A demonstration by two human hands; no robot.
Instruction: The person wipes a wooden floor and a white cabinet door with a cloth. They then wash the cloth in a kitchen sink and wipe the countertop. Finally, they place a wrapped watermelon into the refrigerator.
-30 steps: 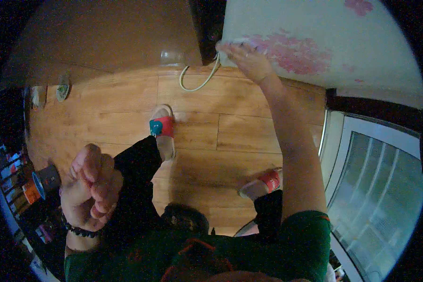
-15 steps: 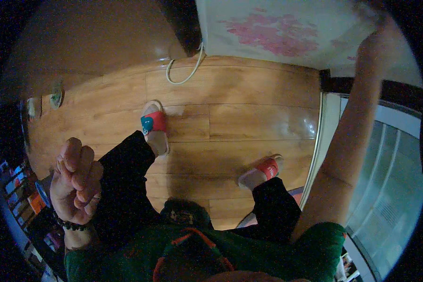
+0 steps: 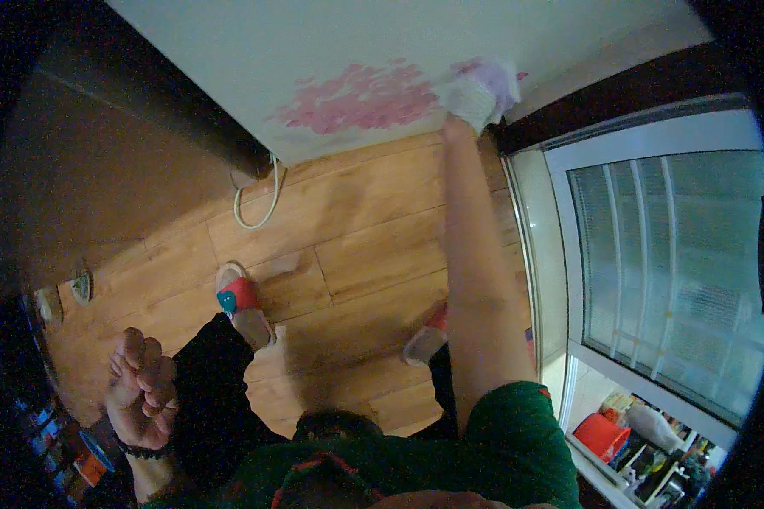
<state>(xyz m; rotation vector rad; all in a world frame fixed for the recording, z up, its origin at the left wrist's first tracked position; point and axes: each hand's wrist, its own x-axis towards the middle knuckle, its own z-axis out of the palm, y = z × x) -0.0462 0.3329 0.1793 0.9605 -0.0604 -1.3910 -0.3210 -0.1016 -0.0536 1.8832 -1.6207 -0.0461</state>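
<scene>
Right hand (image 3: 458, 127), closure impossible to tell, pale cloth (image 3: 479, 92) covering its fingers, against white wall (image 3: 246, 59)

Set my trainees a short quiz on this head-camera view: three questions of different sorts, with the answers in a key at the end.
1. Multiple choice: in the picture, where is the white-and-lilac cloth relative to the large pink floral print?
a) left of it
b) right of it
c) below it

2. True or false: the left hand has a dark beaded bracelet at its wrist.

3. Count: how many red-strapped slippers can be seen?

Key:
1. b
2. True
3. Two; one is partly hidden behind the right forearm.
</scene>
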